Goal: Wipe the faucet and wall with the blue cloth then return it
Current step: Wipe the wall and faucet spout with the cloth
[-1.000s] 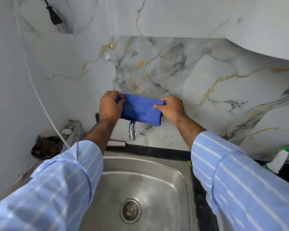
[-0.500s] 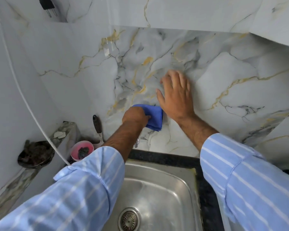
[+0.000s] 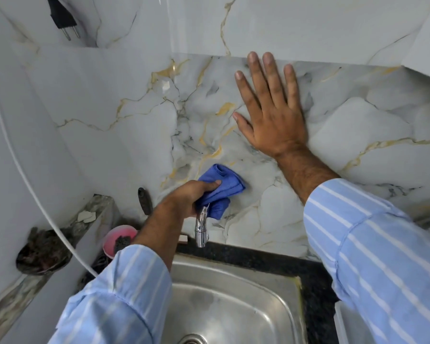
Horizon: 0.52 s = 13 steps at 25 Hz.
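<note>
My left hand (image 3: pixel 189 198) grips the folded blue cloth (image 3: pixel 222 188) and presses it against the marble wall (image 3: pixel 358 120) just above the faucet. The chrome faucet spout (image 3: pixel 201 225) sticks out below the cloth, its base hidden by my hand and the cloth. My right hand (image 3: pixel 271 110) lies flat on the wall, fingers spread, up and to the right of the cloth, holding nothing.
A steel sink (image 3: pixel 233 306) lies below, edged by a dark counter (image 3: pixel 258 256). On the left ledge are a pink bowl (image 3: pixel 119 238), a dark scrubber dish (image 3: pixel 41 252) and a dark-handled tool (image 3: pixel 145 201). A white cord (image 3: pixel 23 177) and a black plug (image 3: pixel 61 18) hang at left.
My right hand let go of the cloth and moved up to lie flat on the wall. My left hand now holds the bunched cloth alone, against the wall over the faucet.
</note>
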Motion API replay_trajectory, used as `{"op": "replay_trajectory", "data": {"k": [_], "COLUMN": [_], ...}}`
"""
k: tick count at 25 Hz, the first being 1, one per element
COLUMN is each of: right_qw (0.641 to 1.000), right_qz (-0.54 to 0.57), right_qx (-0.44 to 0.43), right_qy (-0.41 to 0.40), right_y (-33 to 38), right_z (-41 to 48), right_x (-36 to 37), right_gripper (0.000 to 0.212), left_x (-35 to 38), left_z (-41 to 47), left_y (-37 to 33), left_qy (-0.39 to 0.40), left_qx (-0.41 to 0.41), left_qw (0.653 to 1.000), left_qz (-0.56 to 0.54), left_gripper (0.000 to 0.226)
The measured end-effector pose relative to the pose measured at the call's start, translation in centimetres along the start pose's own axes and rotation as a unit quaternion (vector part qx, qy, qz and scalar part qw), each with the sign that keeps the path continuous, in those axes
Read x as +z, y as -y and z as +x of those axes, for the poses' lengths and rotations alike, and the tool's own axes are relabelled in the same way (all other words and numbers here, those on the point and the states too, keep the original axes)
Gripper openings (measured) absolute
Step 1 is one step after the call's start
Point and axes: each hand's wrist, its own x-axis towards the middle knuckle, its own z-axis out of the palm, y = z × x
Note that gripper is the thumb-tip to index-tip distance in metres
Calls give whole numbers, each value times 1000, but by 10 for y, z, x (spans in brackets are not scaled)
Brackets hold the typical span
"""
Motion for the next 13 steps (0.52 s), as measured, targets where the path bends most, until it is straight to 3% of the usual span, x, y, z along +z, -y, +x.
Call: {"op": "replay_trajectory", "data": {"k": [2, 3, 5, 7, 8, 11, 13], "right_qw": [1000, 1000, 1000, 1000, 1000, 999, 999], "right_qz": [3, 5, 9, 12, 13, 15, 18], "right_qx": [7, 6, 1, -1, -2, -1, -2], "right_qy": [-10, -15, -18, -18, -18, -30, -35], "right_y": [0, -1, -2, -1, -1, -1, -2], "right_z": [0, 0, -1, -1, -1, 0, -2], "right_x": [0, 0, 1, 3, 4, 5, 5], "right_gripper": [67, 67, 66, 66, 66, 65, 65], "left_x": [12, 21, 40, 53, 56, 52, 39], "left_z": [1, -1, -5, -6, -2, 6, 5], "left_y": [0, -1, -2, -3, -5, -6, -10], "left_qy": [-57, -107, -195, -191, -173, -172, -166], "left_qx": [60, 77, 35, -22, -45, -26, 17], "left_qw": [988, 961, 876, 807, 793, 798, 847], "left_qz": [133, 242, 439, 559, 583, 577, 505], "left_gripper": [26, 27, 23, 26, 34, 38, 22]}}
